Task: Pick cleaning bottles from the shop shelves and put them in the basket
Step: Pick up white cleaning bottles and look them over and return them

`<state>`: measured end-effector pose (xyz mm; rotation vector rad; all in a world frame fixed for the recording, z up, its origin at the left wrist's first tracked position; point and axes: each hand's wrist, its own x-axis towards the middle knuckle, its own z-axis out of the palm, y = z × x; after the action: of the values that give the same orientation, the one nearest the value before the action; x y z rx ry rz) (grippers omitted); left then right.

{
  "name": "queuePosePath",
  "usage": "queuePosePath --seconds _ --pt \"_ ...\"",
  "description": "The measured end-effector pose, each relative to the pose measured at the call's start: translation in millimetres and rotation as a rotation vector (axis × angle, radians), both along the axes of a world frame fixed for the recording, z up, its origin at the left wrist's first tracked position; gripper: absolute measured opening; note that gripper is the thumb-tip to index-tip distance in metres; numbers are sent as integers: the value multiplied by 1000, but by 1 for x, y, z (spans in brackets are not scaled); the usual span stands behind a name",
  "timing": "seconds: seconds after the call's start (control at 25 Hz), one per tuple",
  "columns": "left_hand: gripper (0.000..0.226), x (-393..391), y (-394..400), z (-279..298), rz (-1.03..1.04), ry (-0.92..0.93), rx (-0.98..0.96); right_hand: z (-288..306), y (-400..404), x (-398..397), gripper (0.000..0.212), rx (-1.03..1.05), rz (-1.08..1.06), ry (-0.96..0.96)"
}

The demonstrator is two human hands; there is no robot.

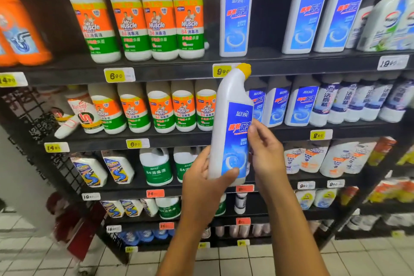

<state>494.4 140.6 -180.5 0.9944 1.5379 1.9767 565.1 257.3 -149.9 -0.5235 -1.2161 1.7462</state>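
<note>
Both hands (202, 182) around bottle (233, 127), shelves (170, 69) behind.

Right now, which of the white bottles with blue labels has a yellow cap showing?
The blue-label bottle held up in front of the shelves by the left hand and right hand. Its yellow cap shows; the shelved ones' tops are hidden.

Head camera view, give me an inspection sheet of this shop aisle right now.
Surface: black shelves with yellow and red price tags.
Job's things: white bottle, blue label, yellow cap, held upright in front of the shelves; no basket in view.
Clutter: one bottle toppled on the second shelf's left end.
Hands: left hand grips the bottle's base; right hand pinches its side.
Cables: nothing seen.
Surroundings: white tiled floor; blurred red shape at lower left.
</note>
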Motion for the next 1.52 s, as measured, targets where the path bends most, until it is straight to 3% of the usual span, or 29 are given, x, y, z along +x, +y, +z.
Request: queuePosePath --seconds 0.12,0.2,0.36,0.56,0.64,0.76,0.84,1.04,1.28,1.52 --pt "46 21 -5 -7 316 432 -228 -11 -9 -4 48 -135 76 18" --pt "54 28 -7 -11 452 581 -267 -15 -12 -4 61 -294 125 58" --pt "50 40 4 -13 552 707 -269 -27 -8 -1 71 -545 228 137" --pt "50 47 19 -19 512 670 -231 -27 11 13 64 -477 205 150" --pt "47 47 24 -19 451 549 -194 -23 19 21 49 -407 187 111" --pt "46 38 29 -14 142 6 -24 -13 29 35 42 -256 136 0" --pt "50 28 29 -14 -63 -195 80 -3 34 43 37 -167 145 -10" --pt "49 26 38 -13 -291 -374 179 12 43 51 36 -177 247 129" --pt "56 32 49 -14 -438 -622 256 16 44 50 40 -100 428 147" --pt "34 37 64 -24 -372 -584 91 13 53 57 46 70 240 -50"
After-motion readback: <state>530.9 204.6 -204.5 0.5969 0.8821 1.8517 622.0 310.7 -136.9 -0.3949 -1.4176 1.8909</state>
